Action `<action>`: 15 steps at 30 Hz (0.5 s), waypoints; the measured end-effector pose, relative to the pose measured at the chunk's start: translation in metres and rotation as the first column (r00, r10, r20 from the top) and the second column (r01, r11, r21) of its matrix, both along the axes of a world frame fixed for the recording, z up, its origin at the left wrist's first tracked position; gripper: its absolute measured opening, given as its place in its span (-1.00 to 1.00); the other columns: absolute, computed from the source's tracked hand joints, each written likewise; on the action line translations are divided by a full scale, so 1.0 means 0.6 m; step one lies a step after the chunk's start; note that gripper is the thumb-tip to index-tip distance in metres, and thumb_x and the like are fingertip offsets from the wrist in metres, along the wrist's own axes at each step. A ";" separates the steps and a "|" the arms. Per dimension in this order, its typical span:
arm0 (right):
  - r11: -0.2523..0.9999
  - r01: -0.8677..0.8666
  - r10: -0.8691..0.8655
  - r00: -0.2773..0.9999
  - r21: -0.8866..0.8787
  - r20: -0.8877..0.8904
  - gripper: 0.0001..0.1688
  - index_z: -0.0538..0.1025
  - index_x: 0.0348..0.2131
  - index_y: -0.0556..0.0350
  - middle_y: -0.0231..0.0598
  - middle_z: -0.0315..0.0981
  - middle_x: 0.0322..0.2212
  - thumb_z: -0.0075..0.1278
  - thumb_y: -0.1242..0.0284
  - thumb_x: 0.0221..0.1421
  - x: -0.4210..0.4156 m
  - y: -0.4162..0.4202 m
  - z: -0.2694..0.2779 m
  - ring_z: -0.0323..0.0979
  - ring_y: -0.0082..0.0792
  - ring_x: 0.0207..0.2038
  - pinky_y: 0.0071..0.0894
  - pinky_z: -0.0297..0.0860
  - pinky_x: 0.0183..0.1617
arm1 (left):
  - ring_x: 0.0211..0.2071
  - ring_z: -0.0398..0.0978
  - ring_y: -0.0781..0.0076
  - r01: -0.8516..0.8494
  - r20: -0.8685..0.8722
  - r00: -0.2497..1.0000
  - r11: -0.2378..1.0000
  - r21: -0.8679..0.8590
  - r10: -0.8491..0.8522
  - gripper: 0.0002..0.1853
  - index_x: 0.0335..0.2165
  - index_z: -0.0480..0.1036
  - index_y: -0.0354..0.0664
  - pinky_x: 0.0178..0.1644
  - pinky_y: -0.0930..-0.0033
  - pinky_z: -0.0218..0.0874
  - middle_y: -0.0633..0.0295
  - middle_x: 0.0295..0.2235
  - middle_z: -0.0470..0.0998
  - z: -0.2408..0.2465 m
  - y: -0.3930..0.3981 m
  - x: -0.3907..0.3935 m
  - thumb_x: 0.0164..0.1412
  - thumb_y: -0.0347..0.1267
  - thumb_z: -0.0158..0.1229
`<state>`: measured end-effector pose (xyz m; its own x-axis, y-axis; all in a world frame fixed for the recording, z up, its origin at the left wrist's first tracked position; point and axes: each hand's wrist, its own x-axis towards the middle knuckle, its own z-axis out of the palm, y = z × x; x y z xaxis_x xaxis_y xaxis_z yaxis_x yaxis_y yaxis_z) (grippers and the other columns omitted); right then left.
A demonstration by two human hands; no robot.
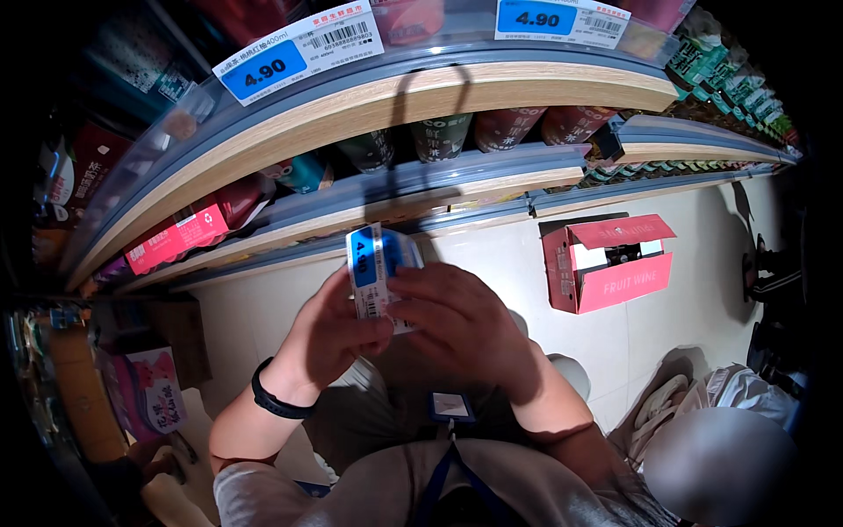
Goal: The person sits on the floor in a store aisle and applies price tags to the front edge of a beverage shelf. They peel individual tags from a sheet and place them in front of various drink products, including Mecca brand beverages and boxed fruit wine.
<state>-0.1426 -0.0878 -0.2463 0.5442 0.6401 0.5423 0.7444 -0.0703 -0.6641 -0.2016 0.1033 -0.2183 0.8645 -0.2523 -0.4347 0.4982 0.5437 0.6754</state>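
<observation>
A small stack of paper shelf price tags [366,267], white with a blue price field, is held up in front of my chest. My left hand [329,323], with a black band on its wrist, grips the stack from the left and below, its thumb across the lower end. Over the right side of the stack lie the fingers of my right hand [454,316]; they hide part of the tags behind. Ahead, the upper shelf edge [316,118] carries similar price tags [296,56] in a clear plastic strip.
Patterned drink cups [442,137] stand on the lower shelf, with a pink carton [178,237] to their left. On the tiled floor sits an opened red cardboard box [609,267]. Another person [718,421] is low at the right; a pink-and-purple box [148,395] is at left.
</observation>
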 end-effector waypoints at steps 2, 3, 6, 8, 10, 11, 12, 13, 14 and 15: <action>0.997 0.062 -0.063 0.998 0.054 0.006 -0.72 0.49 -0.36 0.10 -0.16 0.43 -0.31 0.14 0.53 -0.21 -0.002 0.001 -0.012 0.43 -0.16 -0.28 -0.35 0.39 -0.23 | -0.33 0.39 0.39 -0.098 -0.079 0.991 0.987 0.130 0.109 -0.41 0.04 0.08 -0.15 -0.33 0.50 0.27 0.17 -0.27 0.37 0.019 -0.014 -0.008 0.01 -0.65 -0.01; 0.992 0.097 -0.094 0.995 0.077 -0.036 -0.76 0.50 -0.38 0.11 -0.17 0.46 -0.38 0.12 0.55 -0.20 -0.006 0.003 -0.011 0.45 -0.19 -0.36 -0.39 0.40 -0.30 | -0.35 0.38 0.42 -0.146 -0.115 0.978 0.969 0.199 0.171 -0.39 0.06 0.06 -0.15 -0.36 0.51 0.26 0.17 -0.27 0.36 0.028 -0.019 -0.010 0.02 -0.65 -0.02; 0.984 0.178 -0.172 0.969 0.023 -0.178 -0.84 0.51 -0.42 0.14 -0.19 0.48 -0.51 0.09 0.56 -0.16 -0.010 0.003 -0.001 0.47 -0.23 -0.48 -0.43 0.40 -0.41 | -0.44 0.29 0.50 -0.431 0.324 0.900 0.694 0.576 0.290 -0.28 0.12 -0.05 -0.16 -0.38 0.53 0.20 0.23 -0.38 0.30 0.002 0.000 -0.017 -0.01 -0.45 0.06; 0.981 0.190 -0.190 0.952 -0.024 -0.241 -0.86 0.51 -0.43 0.14 -0.19 0.47 -0.54 0.07 0.55 -0.14 -0.011 0.001 0.006 0.46 -0.24 -0.51 -0.42 0.39 -0.43 | -0.43 0.25 0.48 -0.606 0.624 0.780 0.301 0.736 0.044 -0.12 0.13 -0.13 -0.21 -0.30 0.47 0.19 0.30 -0.43 0.25 -0.002 0.014 -0.026 -0.11 -0.36 0.17; 0.985 0.166 -0.173 0.947 -0.048 -0.271 -0.88 0.51 -0.43 0.13 -0.18 0.47 -0.54 0.06 0.54 -0.12 -0.011 0.002 0.005 0.46 -0.23 -0.50 -0.42 0.38 -0.44 | -0.30 0.31 0.40 -0.647 0.591 0.675 0.031 0.762 -0.441 -0.21 -0.03 0.21 -0.27 -0.26 0.38 0.15 0.23 -0.30 0.33 0.030 0.006 -0.022 -0.33 -0.37 0.33; 0.986 0.160 -0.169 0.945 -0.057 -0.279 -0.88 0.51 -0.43 0.12 -0.19 0.47 -0.54 0.04 0.51 -0.09 -0.013 0.002 0.004 0.45 -0.21 -0.48 -0.38 0.38 -0.42 | -0.27 0.33 0.36 -0.604 0.447 0.631 -0.040 0.796 -0.634 -0.29 -0.12 0.34 -0.26 -0.26 0.36 0.14 0.21 -0.28 0.37 0.048 -0.006 -0.009 -0.39 -0.38 0.36; 0.987 0.148 -0.160 0.945 -0.061 -0.284 -0.88 0.51 -0.44 0.11 -0.20 0.46 -0.53 0.03 0.47 -0.07 -0.013 0.003 0.005 0.44 -0.19 -0.47 -0.34 0.37 -0.41 | -0.33 0.38 0.30 -0.515 0.423 0.662 0.036 0.857 -0.619 -0.60 -0.36 0.50 -0.21 -0.29 0.38 0.14 0.18 -0.36 0.46 0.056 -0.016 -0.001 -0.35 -0.42 0.34; 0.988 0.137 -0.150 0.945 -0.065 -0.289 -0.87 0.50 -0.44 0.09 -0.21 0.46 -0.53 0.02 0.43 -0.05 -0.014 0.003 0.006 0.43 -0.17 -0.45 -0.31 0.36 -0.39 | -0.37 0.39 0.30 -0.482 0.415 0.662 0.070 0.873 -0.625 -0.65 -0.38 0.50 -0.20 -0.29 0.38 0.13 0.20 -0.41 0.47 0.051 -0.014 0.000 -0.31 -0.42 0.32; 0.990 0.116 -0.134 0.946 -0.079 -0.295 -0.88 0.50 -0.44 0.09 -0.21 0.46 -0.52 0.01 0.43 -0.05 -0.015 0.002 0.007 0.43 -0.17 -0.45 -0.30 0.36 -0.39 | -0.42 0.39 0.30 -0.448 0.406 0.661 0.103 0.888 -0.631 -0.70 -0.41 0.51 -0.18 -0.29 0.37 0.12 0.22 -0.46 0.47 0.039 -0.011 0.001 -0.27 -0.42 0.30; 0.990 0.102 -0.126 0.945 -0.094 -0.301 -0.88 0.50 -0.44 0.09 -0.22 0.46 -0.52 0.01 0.43 -0.05 -0.015 -0.001 0.007 0.43 -0.17 -0.45 -0.30 0.36 -0.39 | -0.46 0.39 0.30 -0.411 0.399 0.655 0.140 0.901 -0.642 -0.75 -0.43 0.51 -0.17 -0.29 0.37 0.11 0.24 -0.51 0.48 0.032 -0.009 0.004 -0.24 -0.43 0.28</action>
